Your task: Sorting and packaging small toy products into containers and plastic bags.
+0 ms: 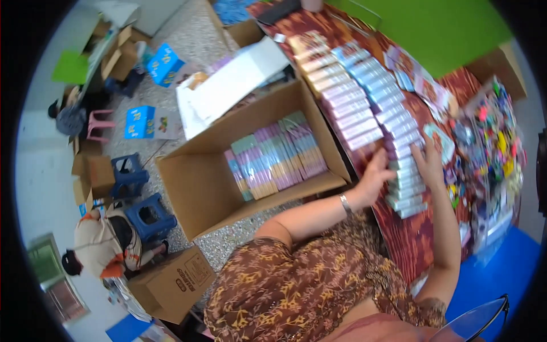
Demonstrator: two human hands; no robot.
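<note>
Two rows of packs are noted on the surface point(393, 245), set side by side: the left row point(341, 88) and the right row point(393, 111). The near part of the right row is found between the two hands; its long axis is directed from upper left to lower right, with each pack laid across it. The left hand point(376, 175) is placed at the row's left edge, fingers loosely bent and parted. The right hand point(429, 162) is placed at the opposite edge, fingers extended and slightly spread. Neither is clearly nearer. Whether any pack is gripped by either hand cannot be told, the fingertips being blurred. To the left, beside the surface, a carton point(194, 182) is seen standing open, with banded stacks point(276, 159) held inside.
</note>
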